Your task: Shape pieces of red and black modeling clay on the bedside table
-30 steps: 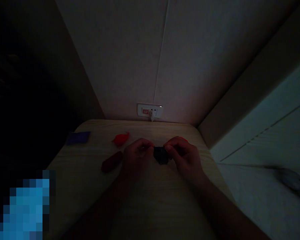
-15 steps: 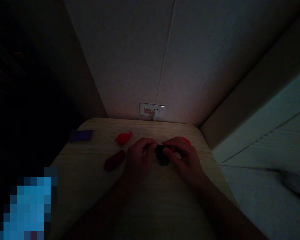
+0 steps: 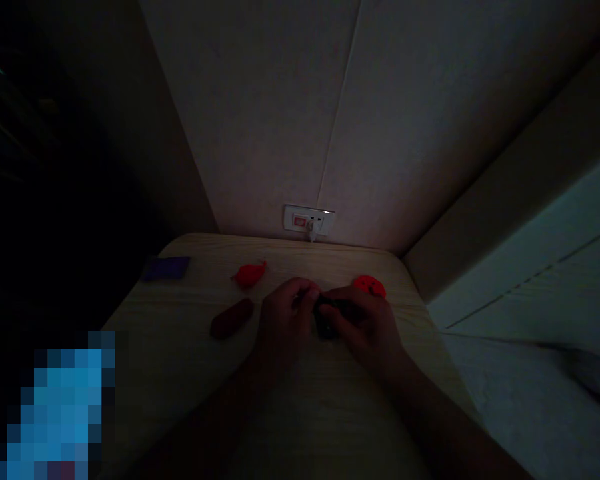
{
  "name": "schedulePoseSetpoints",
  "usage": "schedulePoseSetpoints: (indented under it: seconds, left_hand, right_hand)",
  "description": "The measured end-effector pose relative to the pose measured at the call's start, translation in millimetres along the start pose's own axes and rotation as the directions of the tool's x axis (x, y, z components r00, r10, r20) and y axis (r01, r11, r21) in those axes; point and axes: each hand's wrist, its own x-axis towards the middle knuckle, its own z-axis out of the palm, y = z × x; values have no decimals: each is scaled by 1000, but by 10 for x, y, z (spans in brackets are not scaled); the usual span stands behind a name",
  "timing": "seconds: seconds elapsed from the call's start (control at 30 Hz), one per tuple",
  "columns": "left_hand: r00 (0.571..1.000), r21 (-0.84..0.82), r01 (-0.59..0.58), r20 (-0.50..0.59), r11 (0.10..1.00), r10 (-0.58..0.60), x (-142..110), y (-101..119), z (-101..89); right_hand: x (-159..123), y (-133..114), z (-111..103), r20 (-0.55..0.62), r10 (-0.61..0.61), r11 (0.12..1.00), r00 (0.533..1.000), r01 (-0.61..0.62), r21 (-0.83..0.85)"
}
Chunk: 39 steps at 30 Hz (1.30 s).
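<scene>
Between my two hands is a small black item (image 3: 324,327), too dark for me to make out its kind. My left hand (image 3: 287,313) pinches its left edge with thumb and index finger. From the other side, my right hand (image 3: 365,320) closes on it with thumb and fingers, hiding part of it. Just beyond my right hand lies a round red piece (image 3: 370,285) with dark spots. A dark red oblong object (image 3: 231,319) rests left of my left hand, and a bright red bundle with thin ends (image 3: 250,274) lies behind that.
A purple packet (image 3: 167,268) lies at the back left of the pale wooden table (image 3: 290,413). On the wall behind is a socket plate (image 3: 309,220) with a red switch and a plug. A pale panel (image 3: 530,267) borders the right side. The light is dim.
My right hand has come further over the black item and tilted, leaving more of the round red piece in sight. The whole view has shifted slightly.
</scene>
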Motion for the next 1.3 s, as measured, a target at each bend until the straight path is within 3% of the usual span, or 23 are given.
schedulePoseSetpoints:
  seconds: [0.13,0.23,0.37,0.47,0.57,0.77,1.13,1.3]
  left_hand:
    - [998,-90,63,27,994,-60,25,-6,16]
    - [988,-270,149,64,951,-137,54,-30,41]
    - [938,-489,318,286,812,-195,54,-66,105]
    - [910,-461,324,390,826,-140,44,-63,135]
    - [905,-423,321,400,847,-143,51,-39,115]
    - [897,-530,334,433,779,-90,67,-26,77]
    - [919,-186,291,325,938,-221,-7,3,70]
    - [966,35,118,230,992,-123,-1,-14,55]
  right_hand:
    - [-11,24,16,-17,22,1000,1000,-21,17]
    - [-27,32,38,-98,52,998,994,-49,33]
    - [-30,33,39,-243,71,995,967,-53,81]
    - [-18,30,30,-230,74,993,970,-50,107]
    - [7,27,21,-188,93,983,978,-61,171]
    - [80,40,-59,-174,109,969,979,-66,238]
    - [61,13,-140,-139,40,993,990,-54,-102]
    - [50,43,-149,-92,-24,956,995,-5,-294]
